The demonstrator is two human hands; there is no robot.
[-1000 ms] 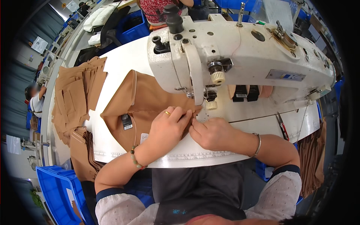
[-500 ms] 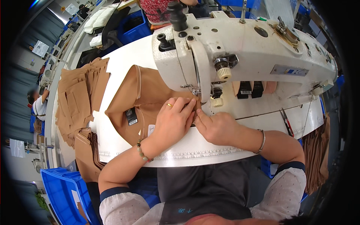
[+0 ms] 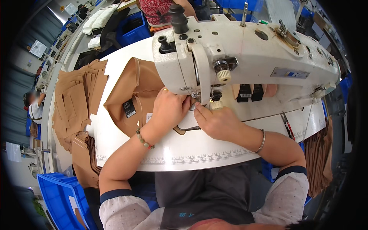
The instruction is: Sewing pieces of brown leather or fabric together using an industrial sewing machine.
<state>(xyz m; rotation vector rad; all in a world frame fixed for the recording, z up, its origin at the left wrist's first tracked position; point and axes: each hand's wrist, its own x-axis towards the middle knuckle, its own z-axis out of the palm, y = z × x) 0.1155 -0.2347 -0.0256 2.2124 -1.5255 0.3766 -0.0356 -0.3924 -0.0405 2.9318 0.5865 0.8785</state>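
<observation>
Loosely folded brown fabric (image 3: 148,73), pale-edged and matte, with a black label (image 3: 129,108).

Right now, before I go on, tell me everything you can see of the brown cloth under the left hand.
The brown cloth looks smooth and matte, lying partly folded on the white tabletop, mostly left of the sewing machine. Pale seam lines cross it; it bears a black label and a partly hidden white sticker. The left hand rests on its right part, near the needle. Whether the right hand touches it is unclear.
</observation>
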